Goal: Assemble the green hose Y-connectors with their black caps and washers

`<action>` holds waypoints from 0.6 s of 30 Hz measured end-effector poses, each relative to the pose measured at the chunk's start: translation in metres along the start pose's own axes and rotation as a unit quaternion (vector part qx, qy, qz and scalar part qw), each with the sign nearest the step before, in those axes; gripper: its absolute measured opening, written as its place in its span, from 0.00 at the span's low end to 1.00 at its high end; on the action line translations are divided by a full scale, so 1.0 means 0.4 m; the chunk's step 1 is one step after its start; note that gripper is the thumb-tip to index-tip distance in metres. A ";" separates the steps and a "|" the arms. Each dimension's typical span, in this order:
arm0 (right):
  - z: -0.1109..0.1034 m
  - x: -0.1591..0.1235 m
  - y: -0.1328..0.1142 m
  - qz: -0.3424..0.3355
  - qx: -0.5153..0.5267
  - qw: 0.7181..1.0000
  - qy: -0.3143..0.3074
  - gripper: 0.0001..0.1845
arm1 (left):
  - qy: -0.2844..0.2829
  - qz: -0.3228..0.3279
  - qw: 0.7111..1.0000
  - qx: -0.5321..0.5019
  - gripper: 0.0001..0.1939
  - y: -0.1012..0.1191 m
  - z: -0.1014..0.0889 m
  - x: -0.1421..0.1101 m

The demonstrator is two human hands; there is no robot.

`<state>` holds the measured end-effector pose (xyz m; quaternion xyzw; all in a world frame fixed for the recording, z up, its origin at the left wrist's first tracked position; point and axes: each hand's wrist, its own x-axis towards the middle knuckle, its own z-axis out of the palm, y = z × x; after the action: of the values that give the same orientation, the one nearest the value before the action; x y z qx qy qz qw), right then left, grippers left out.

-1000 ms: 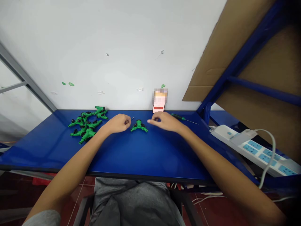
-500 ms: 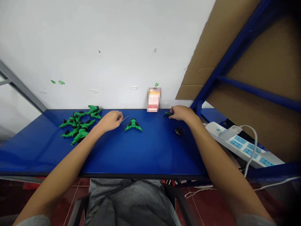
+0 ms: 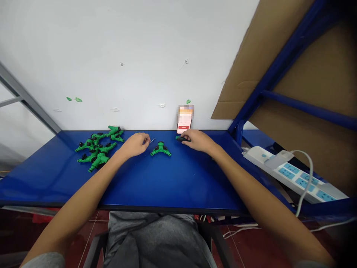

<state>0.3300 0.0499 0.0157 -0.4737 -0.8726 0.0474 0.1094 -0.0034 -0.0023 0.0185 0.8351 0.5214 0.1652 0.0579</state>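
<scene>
Right hand (image 3: pixel 198 142) has swung inward, grip closed on a green-handled screwdriver (image 3: pixel 182 139), at 3 o'clock from a green three-way hose connector (image 3: pixel 160 149); left hand (image 3: pixel 134 145) narrowly pinches a thin metal pin (image 3: pixel 152 140).

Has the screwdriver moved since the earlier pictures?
Yes, leftward: the screwdriver, now in the right hand, sits closer to the green connector.
</scene>
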 end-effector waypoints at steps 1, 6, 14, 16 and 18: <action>0.014 0.000 -0.020 -0.018 0.005 1.000 0.017 0.12 | 0.002 -0.001 1.000 0.001 0.13 0.004 0.000 0.000; 0.064 0.002 -0.078 -0.038 -0.005 0.998 0.047 0.13 | 0.004 -0.012 1.000 0.004 0.13 0.020 0.001 -0.002; 0.061 0.008 -0.044 -0.011 -0.006 1.000 0.028 0.15 | -0.008 -0.025 0.999 0.020 0.12 -0.001 -0.010 0.000; 0.060 0.010 -0.038 -0.010 -0.006 1.000 0.026 0.14 | -0.010 -0.033 0.999 0.014 0.12 -0.007 -0.009 0.001; 0.062 0.011 -0.033 -0.009 -0.007 1.000 0.025 0.13 | -0.006 -0.036 0.999 0.006 0.12 -0.010 -0.001 0.004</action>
<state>0.3111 0.0468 -0.0051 -0.4672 -0.8743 0.0288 0.1286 -0.0062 0.0006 0.0180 0.8169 0.5520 0.1553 0.0616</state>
